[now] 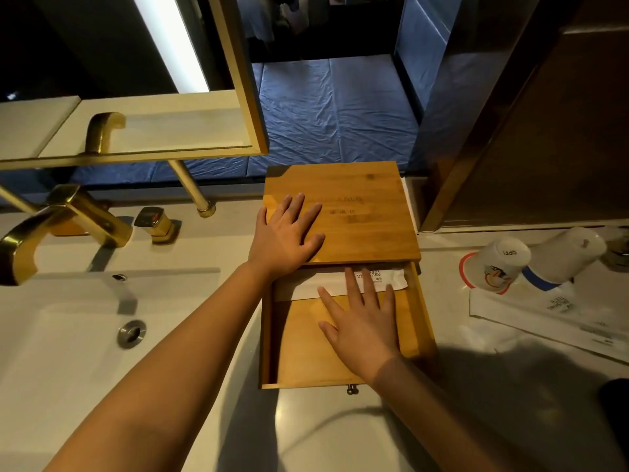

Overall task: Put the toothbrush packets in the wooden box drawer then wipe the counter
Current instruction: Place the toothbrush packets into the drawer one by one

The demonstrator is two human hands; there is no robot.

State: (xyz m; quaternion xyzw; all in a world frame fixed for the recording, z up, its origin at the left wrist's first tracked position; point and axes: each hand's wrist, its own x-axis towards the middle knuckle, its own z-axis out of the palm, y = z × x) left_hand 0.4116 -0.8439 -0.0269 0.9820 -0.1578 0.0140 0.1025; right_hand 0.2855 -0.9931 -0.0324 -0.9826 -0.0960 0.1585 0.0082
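— Where do we stand with the wooden box [343, 212]?
— We press our left hand [284, 238] flat on its lid, fingers spread, gripping nothing. The drawer [299, 352] is pulled out toward the worktop's [340, 434] near edge.
— And the right hand [362, 323]?
— Open too, palm down inside the drawer, fingertips resting on a white toothbrush packet [391, 279] lying across the drawer's far end, partly under the lid.
— Any other packets?
— We see more white packets [551, 321] toward the worktop's right edge, just beside two overturned cups [503, 264]. The sink [85, 335] and gold tap [51, 226] sit left.
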